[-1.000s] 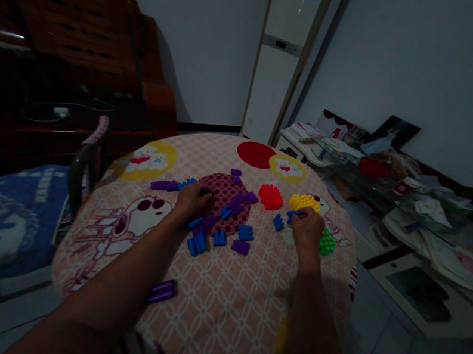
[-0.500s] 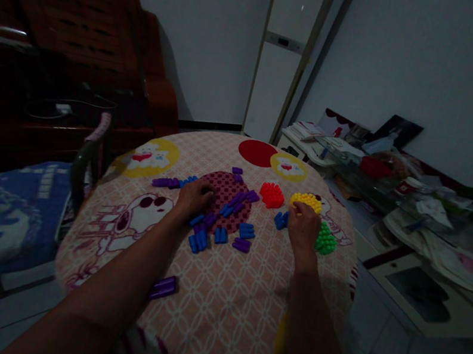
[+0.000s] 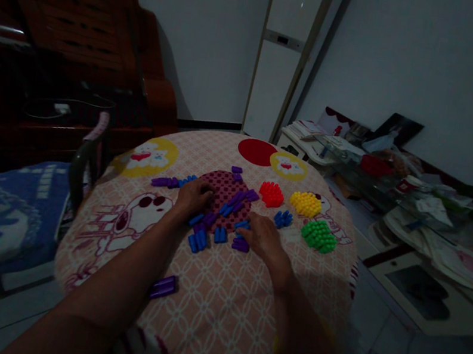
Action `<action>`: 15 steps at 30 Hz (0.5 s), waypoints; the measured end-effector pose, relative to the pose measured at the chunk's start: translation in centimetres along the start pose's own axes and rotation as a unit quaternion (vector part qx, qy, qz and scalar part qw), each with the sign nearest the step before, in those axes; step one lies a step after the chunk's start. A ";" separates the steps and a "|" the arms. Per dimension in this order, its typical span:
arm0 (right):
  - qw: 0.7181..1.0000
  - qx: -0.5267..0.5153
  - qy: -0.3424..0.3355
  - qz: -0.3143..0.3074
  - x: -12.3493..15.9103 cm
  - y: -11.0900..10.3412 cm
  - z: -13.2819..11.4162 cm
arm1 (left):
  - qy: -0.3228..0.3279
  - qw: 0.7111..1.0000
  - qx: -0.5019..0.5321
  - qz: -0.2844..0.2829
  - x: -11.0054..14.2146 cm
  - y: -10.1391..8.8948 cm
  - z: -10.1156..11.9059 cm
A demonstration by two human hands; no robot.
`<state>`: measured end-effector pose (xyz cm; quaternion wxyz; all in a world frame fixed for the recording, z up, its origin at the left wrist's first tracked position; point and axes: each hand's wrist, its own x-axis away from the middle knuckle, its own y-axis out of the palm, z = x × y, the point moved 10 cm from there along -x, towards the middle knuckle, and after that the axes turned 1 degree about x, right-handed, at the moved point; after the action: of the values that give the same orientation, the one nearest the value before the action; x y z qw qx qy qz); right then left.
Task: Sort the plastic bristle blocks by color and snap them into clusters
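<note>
My left hand [image 3: 194, 197] rests at the left edge of a dark red dotted circle printed on the tablecloth, fingers loosely curled with a gap by the thumb; I see nothing in it. A blue toy block [image 3: 195, 220] lies just below it. My right hand [image 3: 261, 237] reaches over a blue block [image 3: 242, 224] right of the circle, its fingers apart around that block. Under those fingers is a purple block [image 3: 240, 244]. More blue blocks [image 3: 197, 242] and purple blocks [image 3: 239, 198] lie scattered on and around the circle.
Sorted clusters sit at the right: red pieces [image 3: 271, 194], yellow pieces [image 3: 305, 203], green pieces [image 3: 320, 235] and a small blue cluster [image 3: 283, 218]. A larger purple block [image 3: 163, 287] lies near my left forearm. A chair [image 3: 85, 158] stands left; a cluttered glass-topped cabinet [image 3: 357, 161] stands right.
My right hand has moved left and slightly down, from beside the yellow and green pieces to the blue block by the circle. My left hand has stayed in place.
</note>
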<state>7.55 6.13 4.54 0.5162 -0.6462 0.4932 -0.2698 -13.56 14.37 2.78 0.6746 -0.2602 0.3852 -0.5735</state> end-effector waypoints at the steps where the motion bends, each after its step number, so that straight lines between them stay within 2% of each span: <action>1: 0.999 -0.041 0.001 0.003 -0.2 -0.2 0.1 | 0.001 1.000 -0.001 0.000 0.0 0.0 0.0; 3: 0.992 -0.120 0.012 0.034 -0.5 -1.4 0.8 | 0.004 1.000 -0.001 0.001 0.0 0.0 0.1; 5: 0.979 -0.170 0.036 0.103 -0.4 -3.6 2.4 | 0.004 1.000 0.003 0.001 0.0 0.1 0.1; 7: 0.964 -0.177 0.067 0.188 0.4 -6.3 4.7 | 0.001 1.000 0.009 -0.003 -0.1 0.2 -0.1; 10: 0.942 -0.127 0.114 0.288 2.1 -9.7 8.3 | -0.009 1.000 0.012 -0.009 -0.1 0.4 -0.3; 12: 0.936 -0.090 0.138 0.312 2.9 -10.8 10.1 | -0.010 1.000 0.009 -0.008 -0.1 0.4 -0.3; 15: 0.939 -0.051 0.161 0.299 3.3 -11.0 11.5 | -0.001 1.000 0.000 -0.002 -0.1 0.2 -0.1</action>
<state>22.56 7.55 10.55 0.4527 -0.4421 0.7537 -0.1775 -13.55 14.51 2.54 0.6737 -0.2612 0.3845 -0.5745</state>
